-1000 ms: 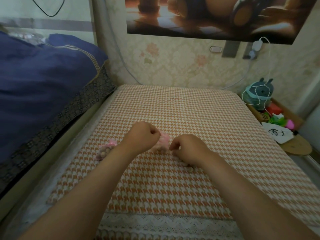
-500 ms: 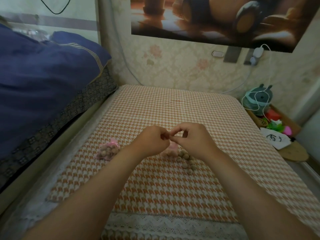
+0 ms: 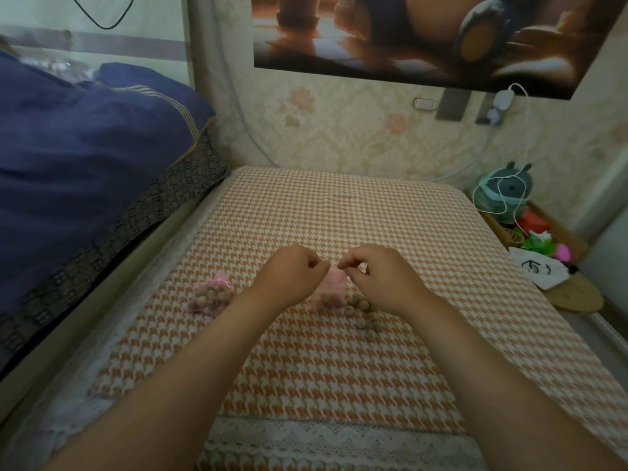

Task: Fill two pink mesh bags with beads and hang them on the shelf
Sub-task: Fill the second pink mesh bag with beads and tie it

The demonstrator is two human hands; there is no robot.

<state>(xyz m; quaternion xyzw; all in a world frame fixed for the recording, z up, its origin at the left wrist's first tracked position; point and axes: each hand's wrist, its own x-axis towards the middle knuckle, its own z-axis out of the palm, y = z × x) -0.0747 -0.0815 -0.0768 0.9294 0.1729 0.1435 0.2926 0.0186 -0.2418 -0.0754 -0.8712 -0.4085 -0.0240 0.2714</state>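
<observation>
On the checked cloth [image 3: 306,215], both hands pinch an open pink bag [image 3: 331,288]; another bag [image 3: 210,295] holds beads.

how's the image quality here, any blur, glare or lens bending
Head view: dim, flat indoor light with no glare; soft overall, so the loose beads and the filled bag lack fine detail. Wide-angle bending curves the poster edge and stretches the forearms near the bottom. Both hands, left hand and right hand, cast only faint shadows on the cloth.
</observation>
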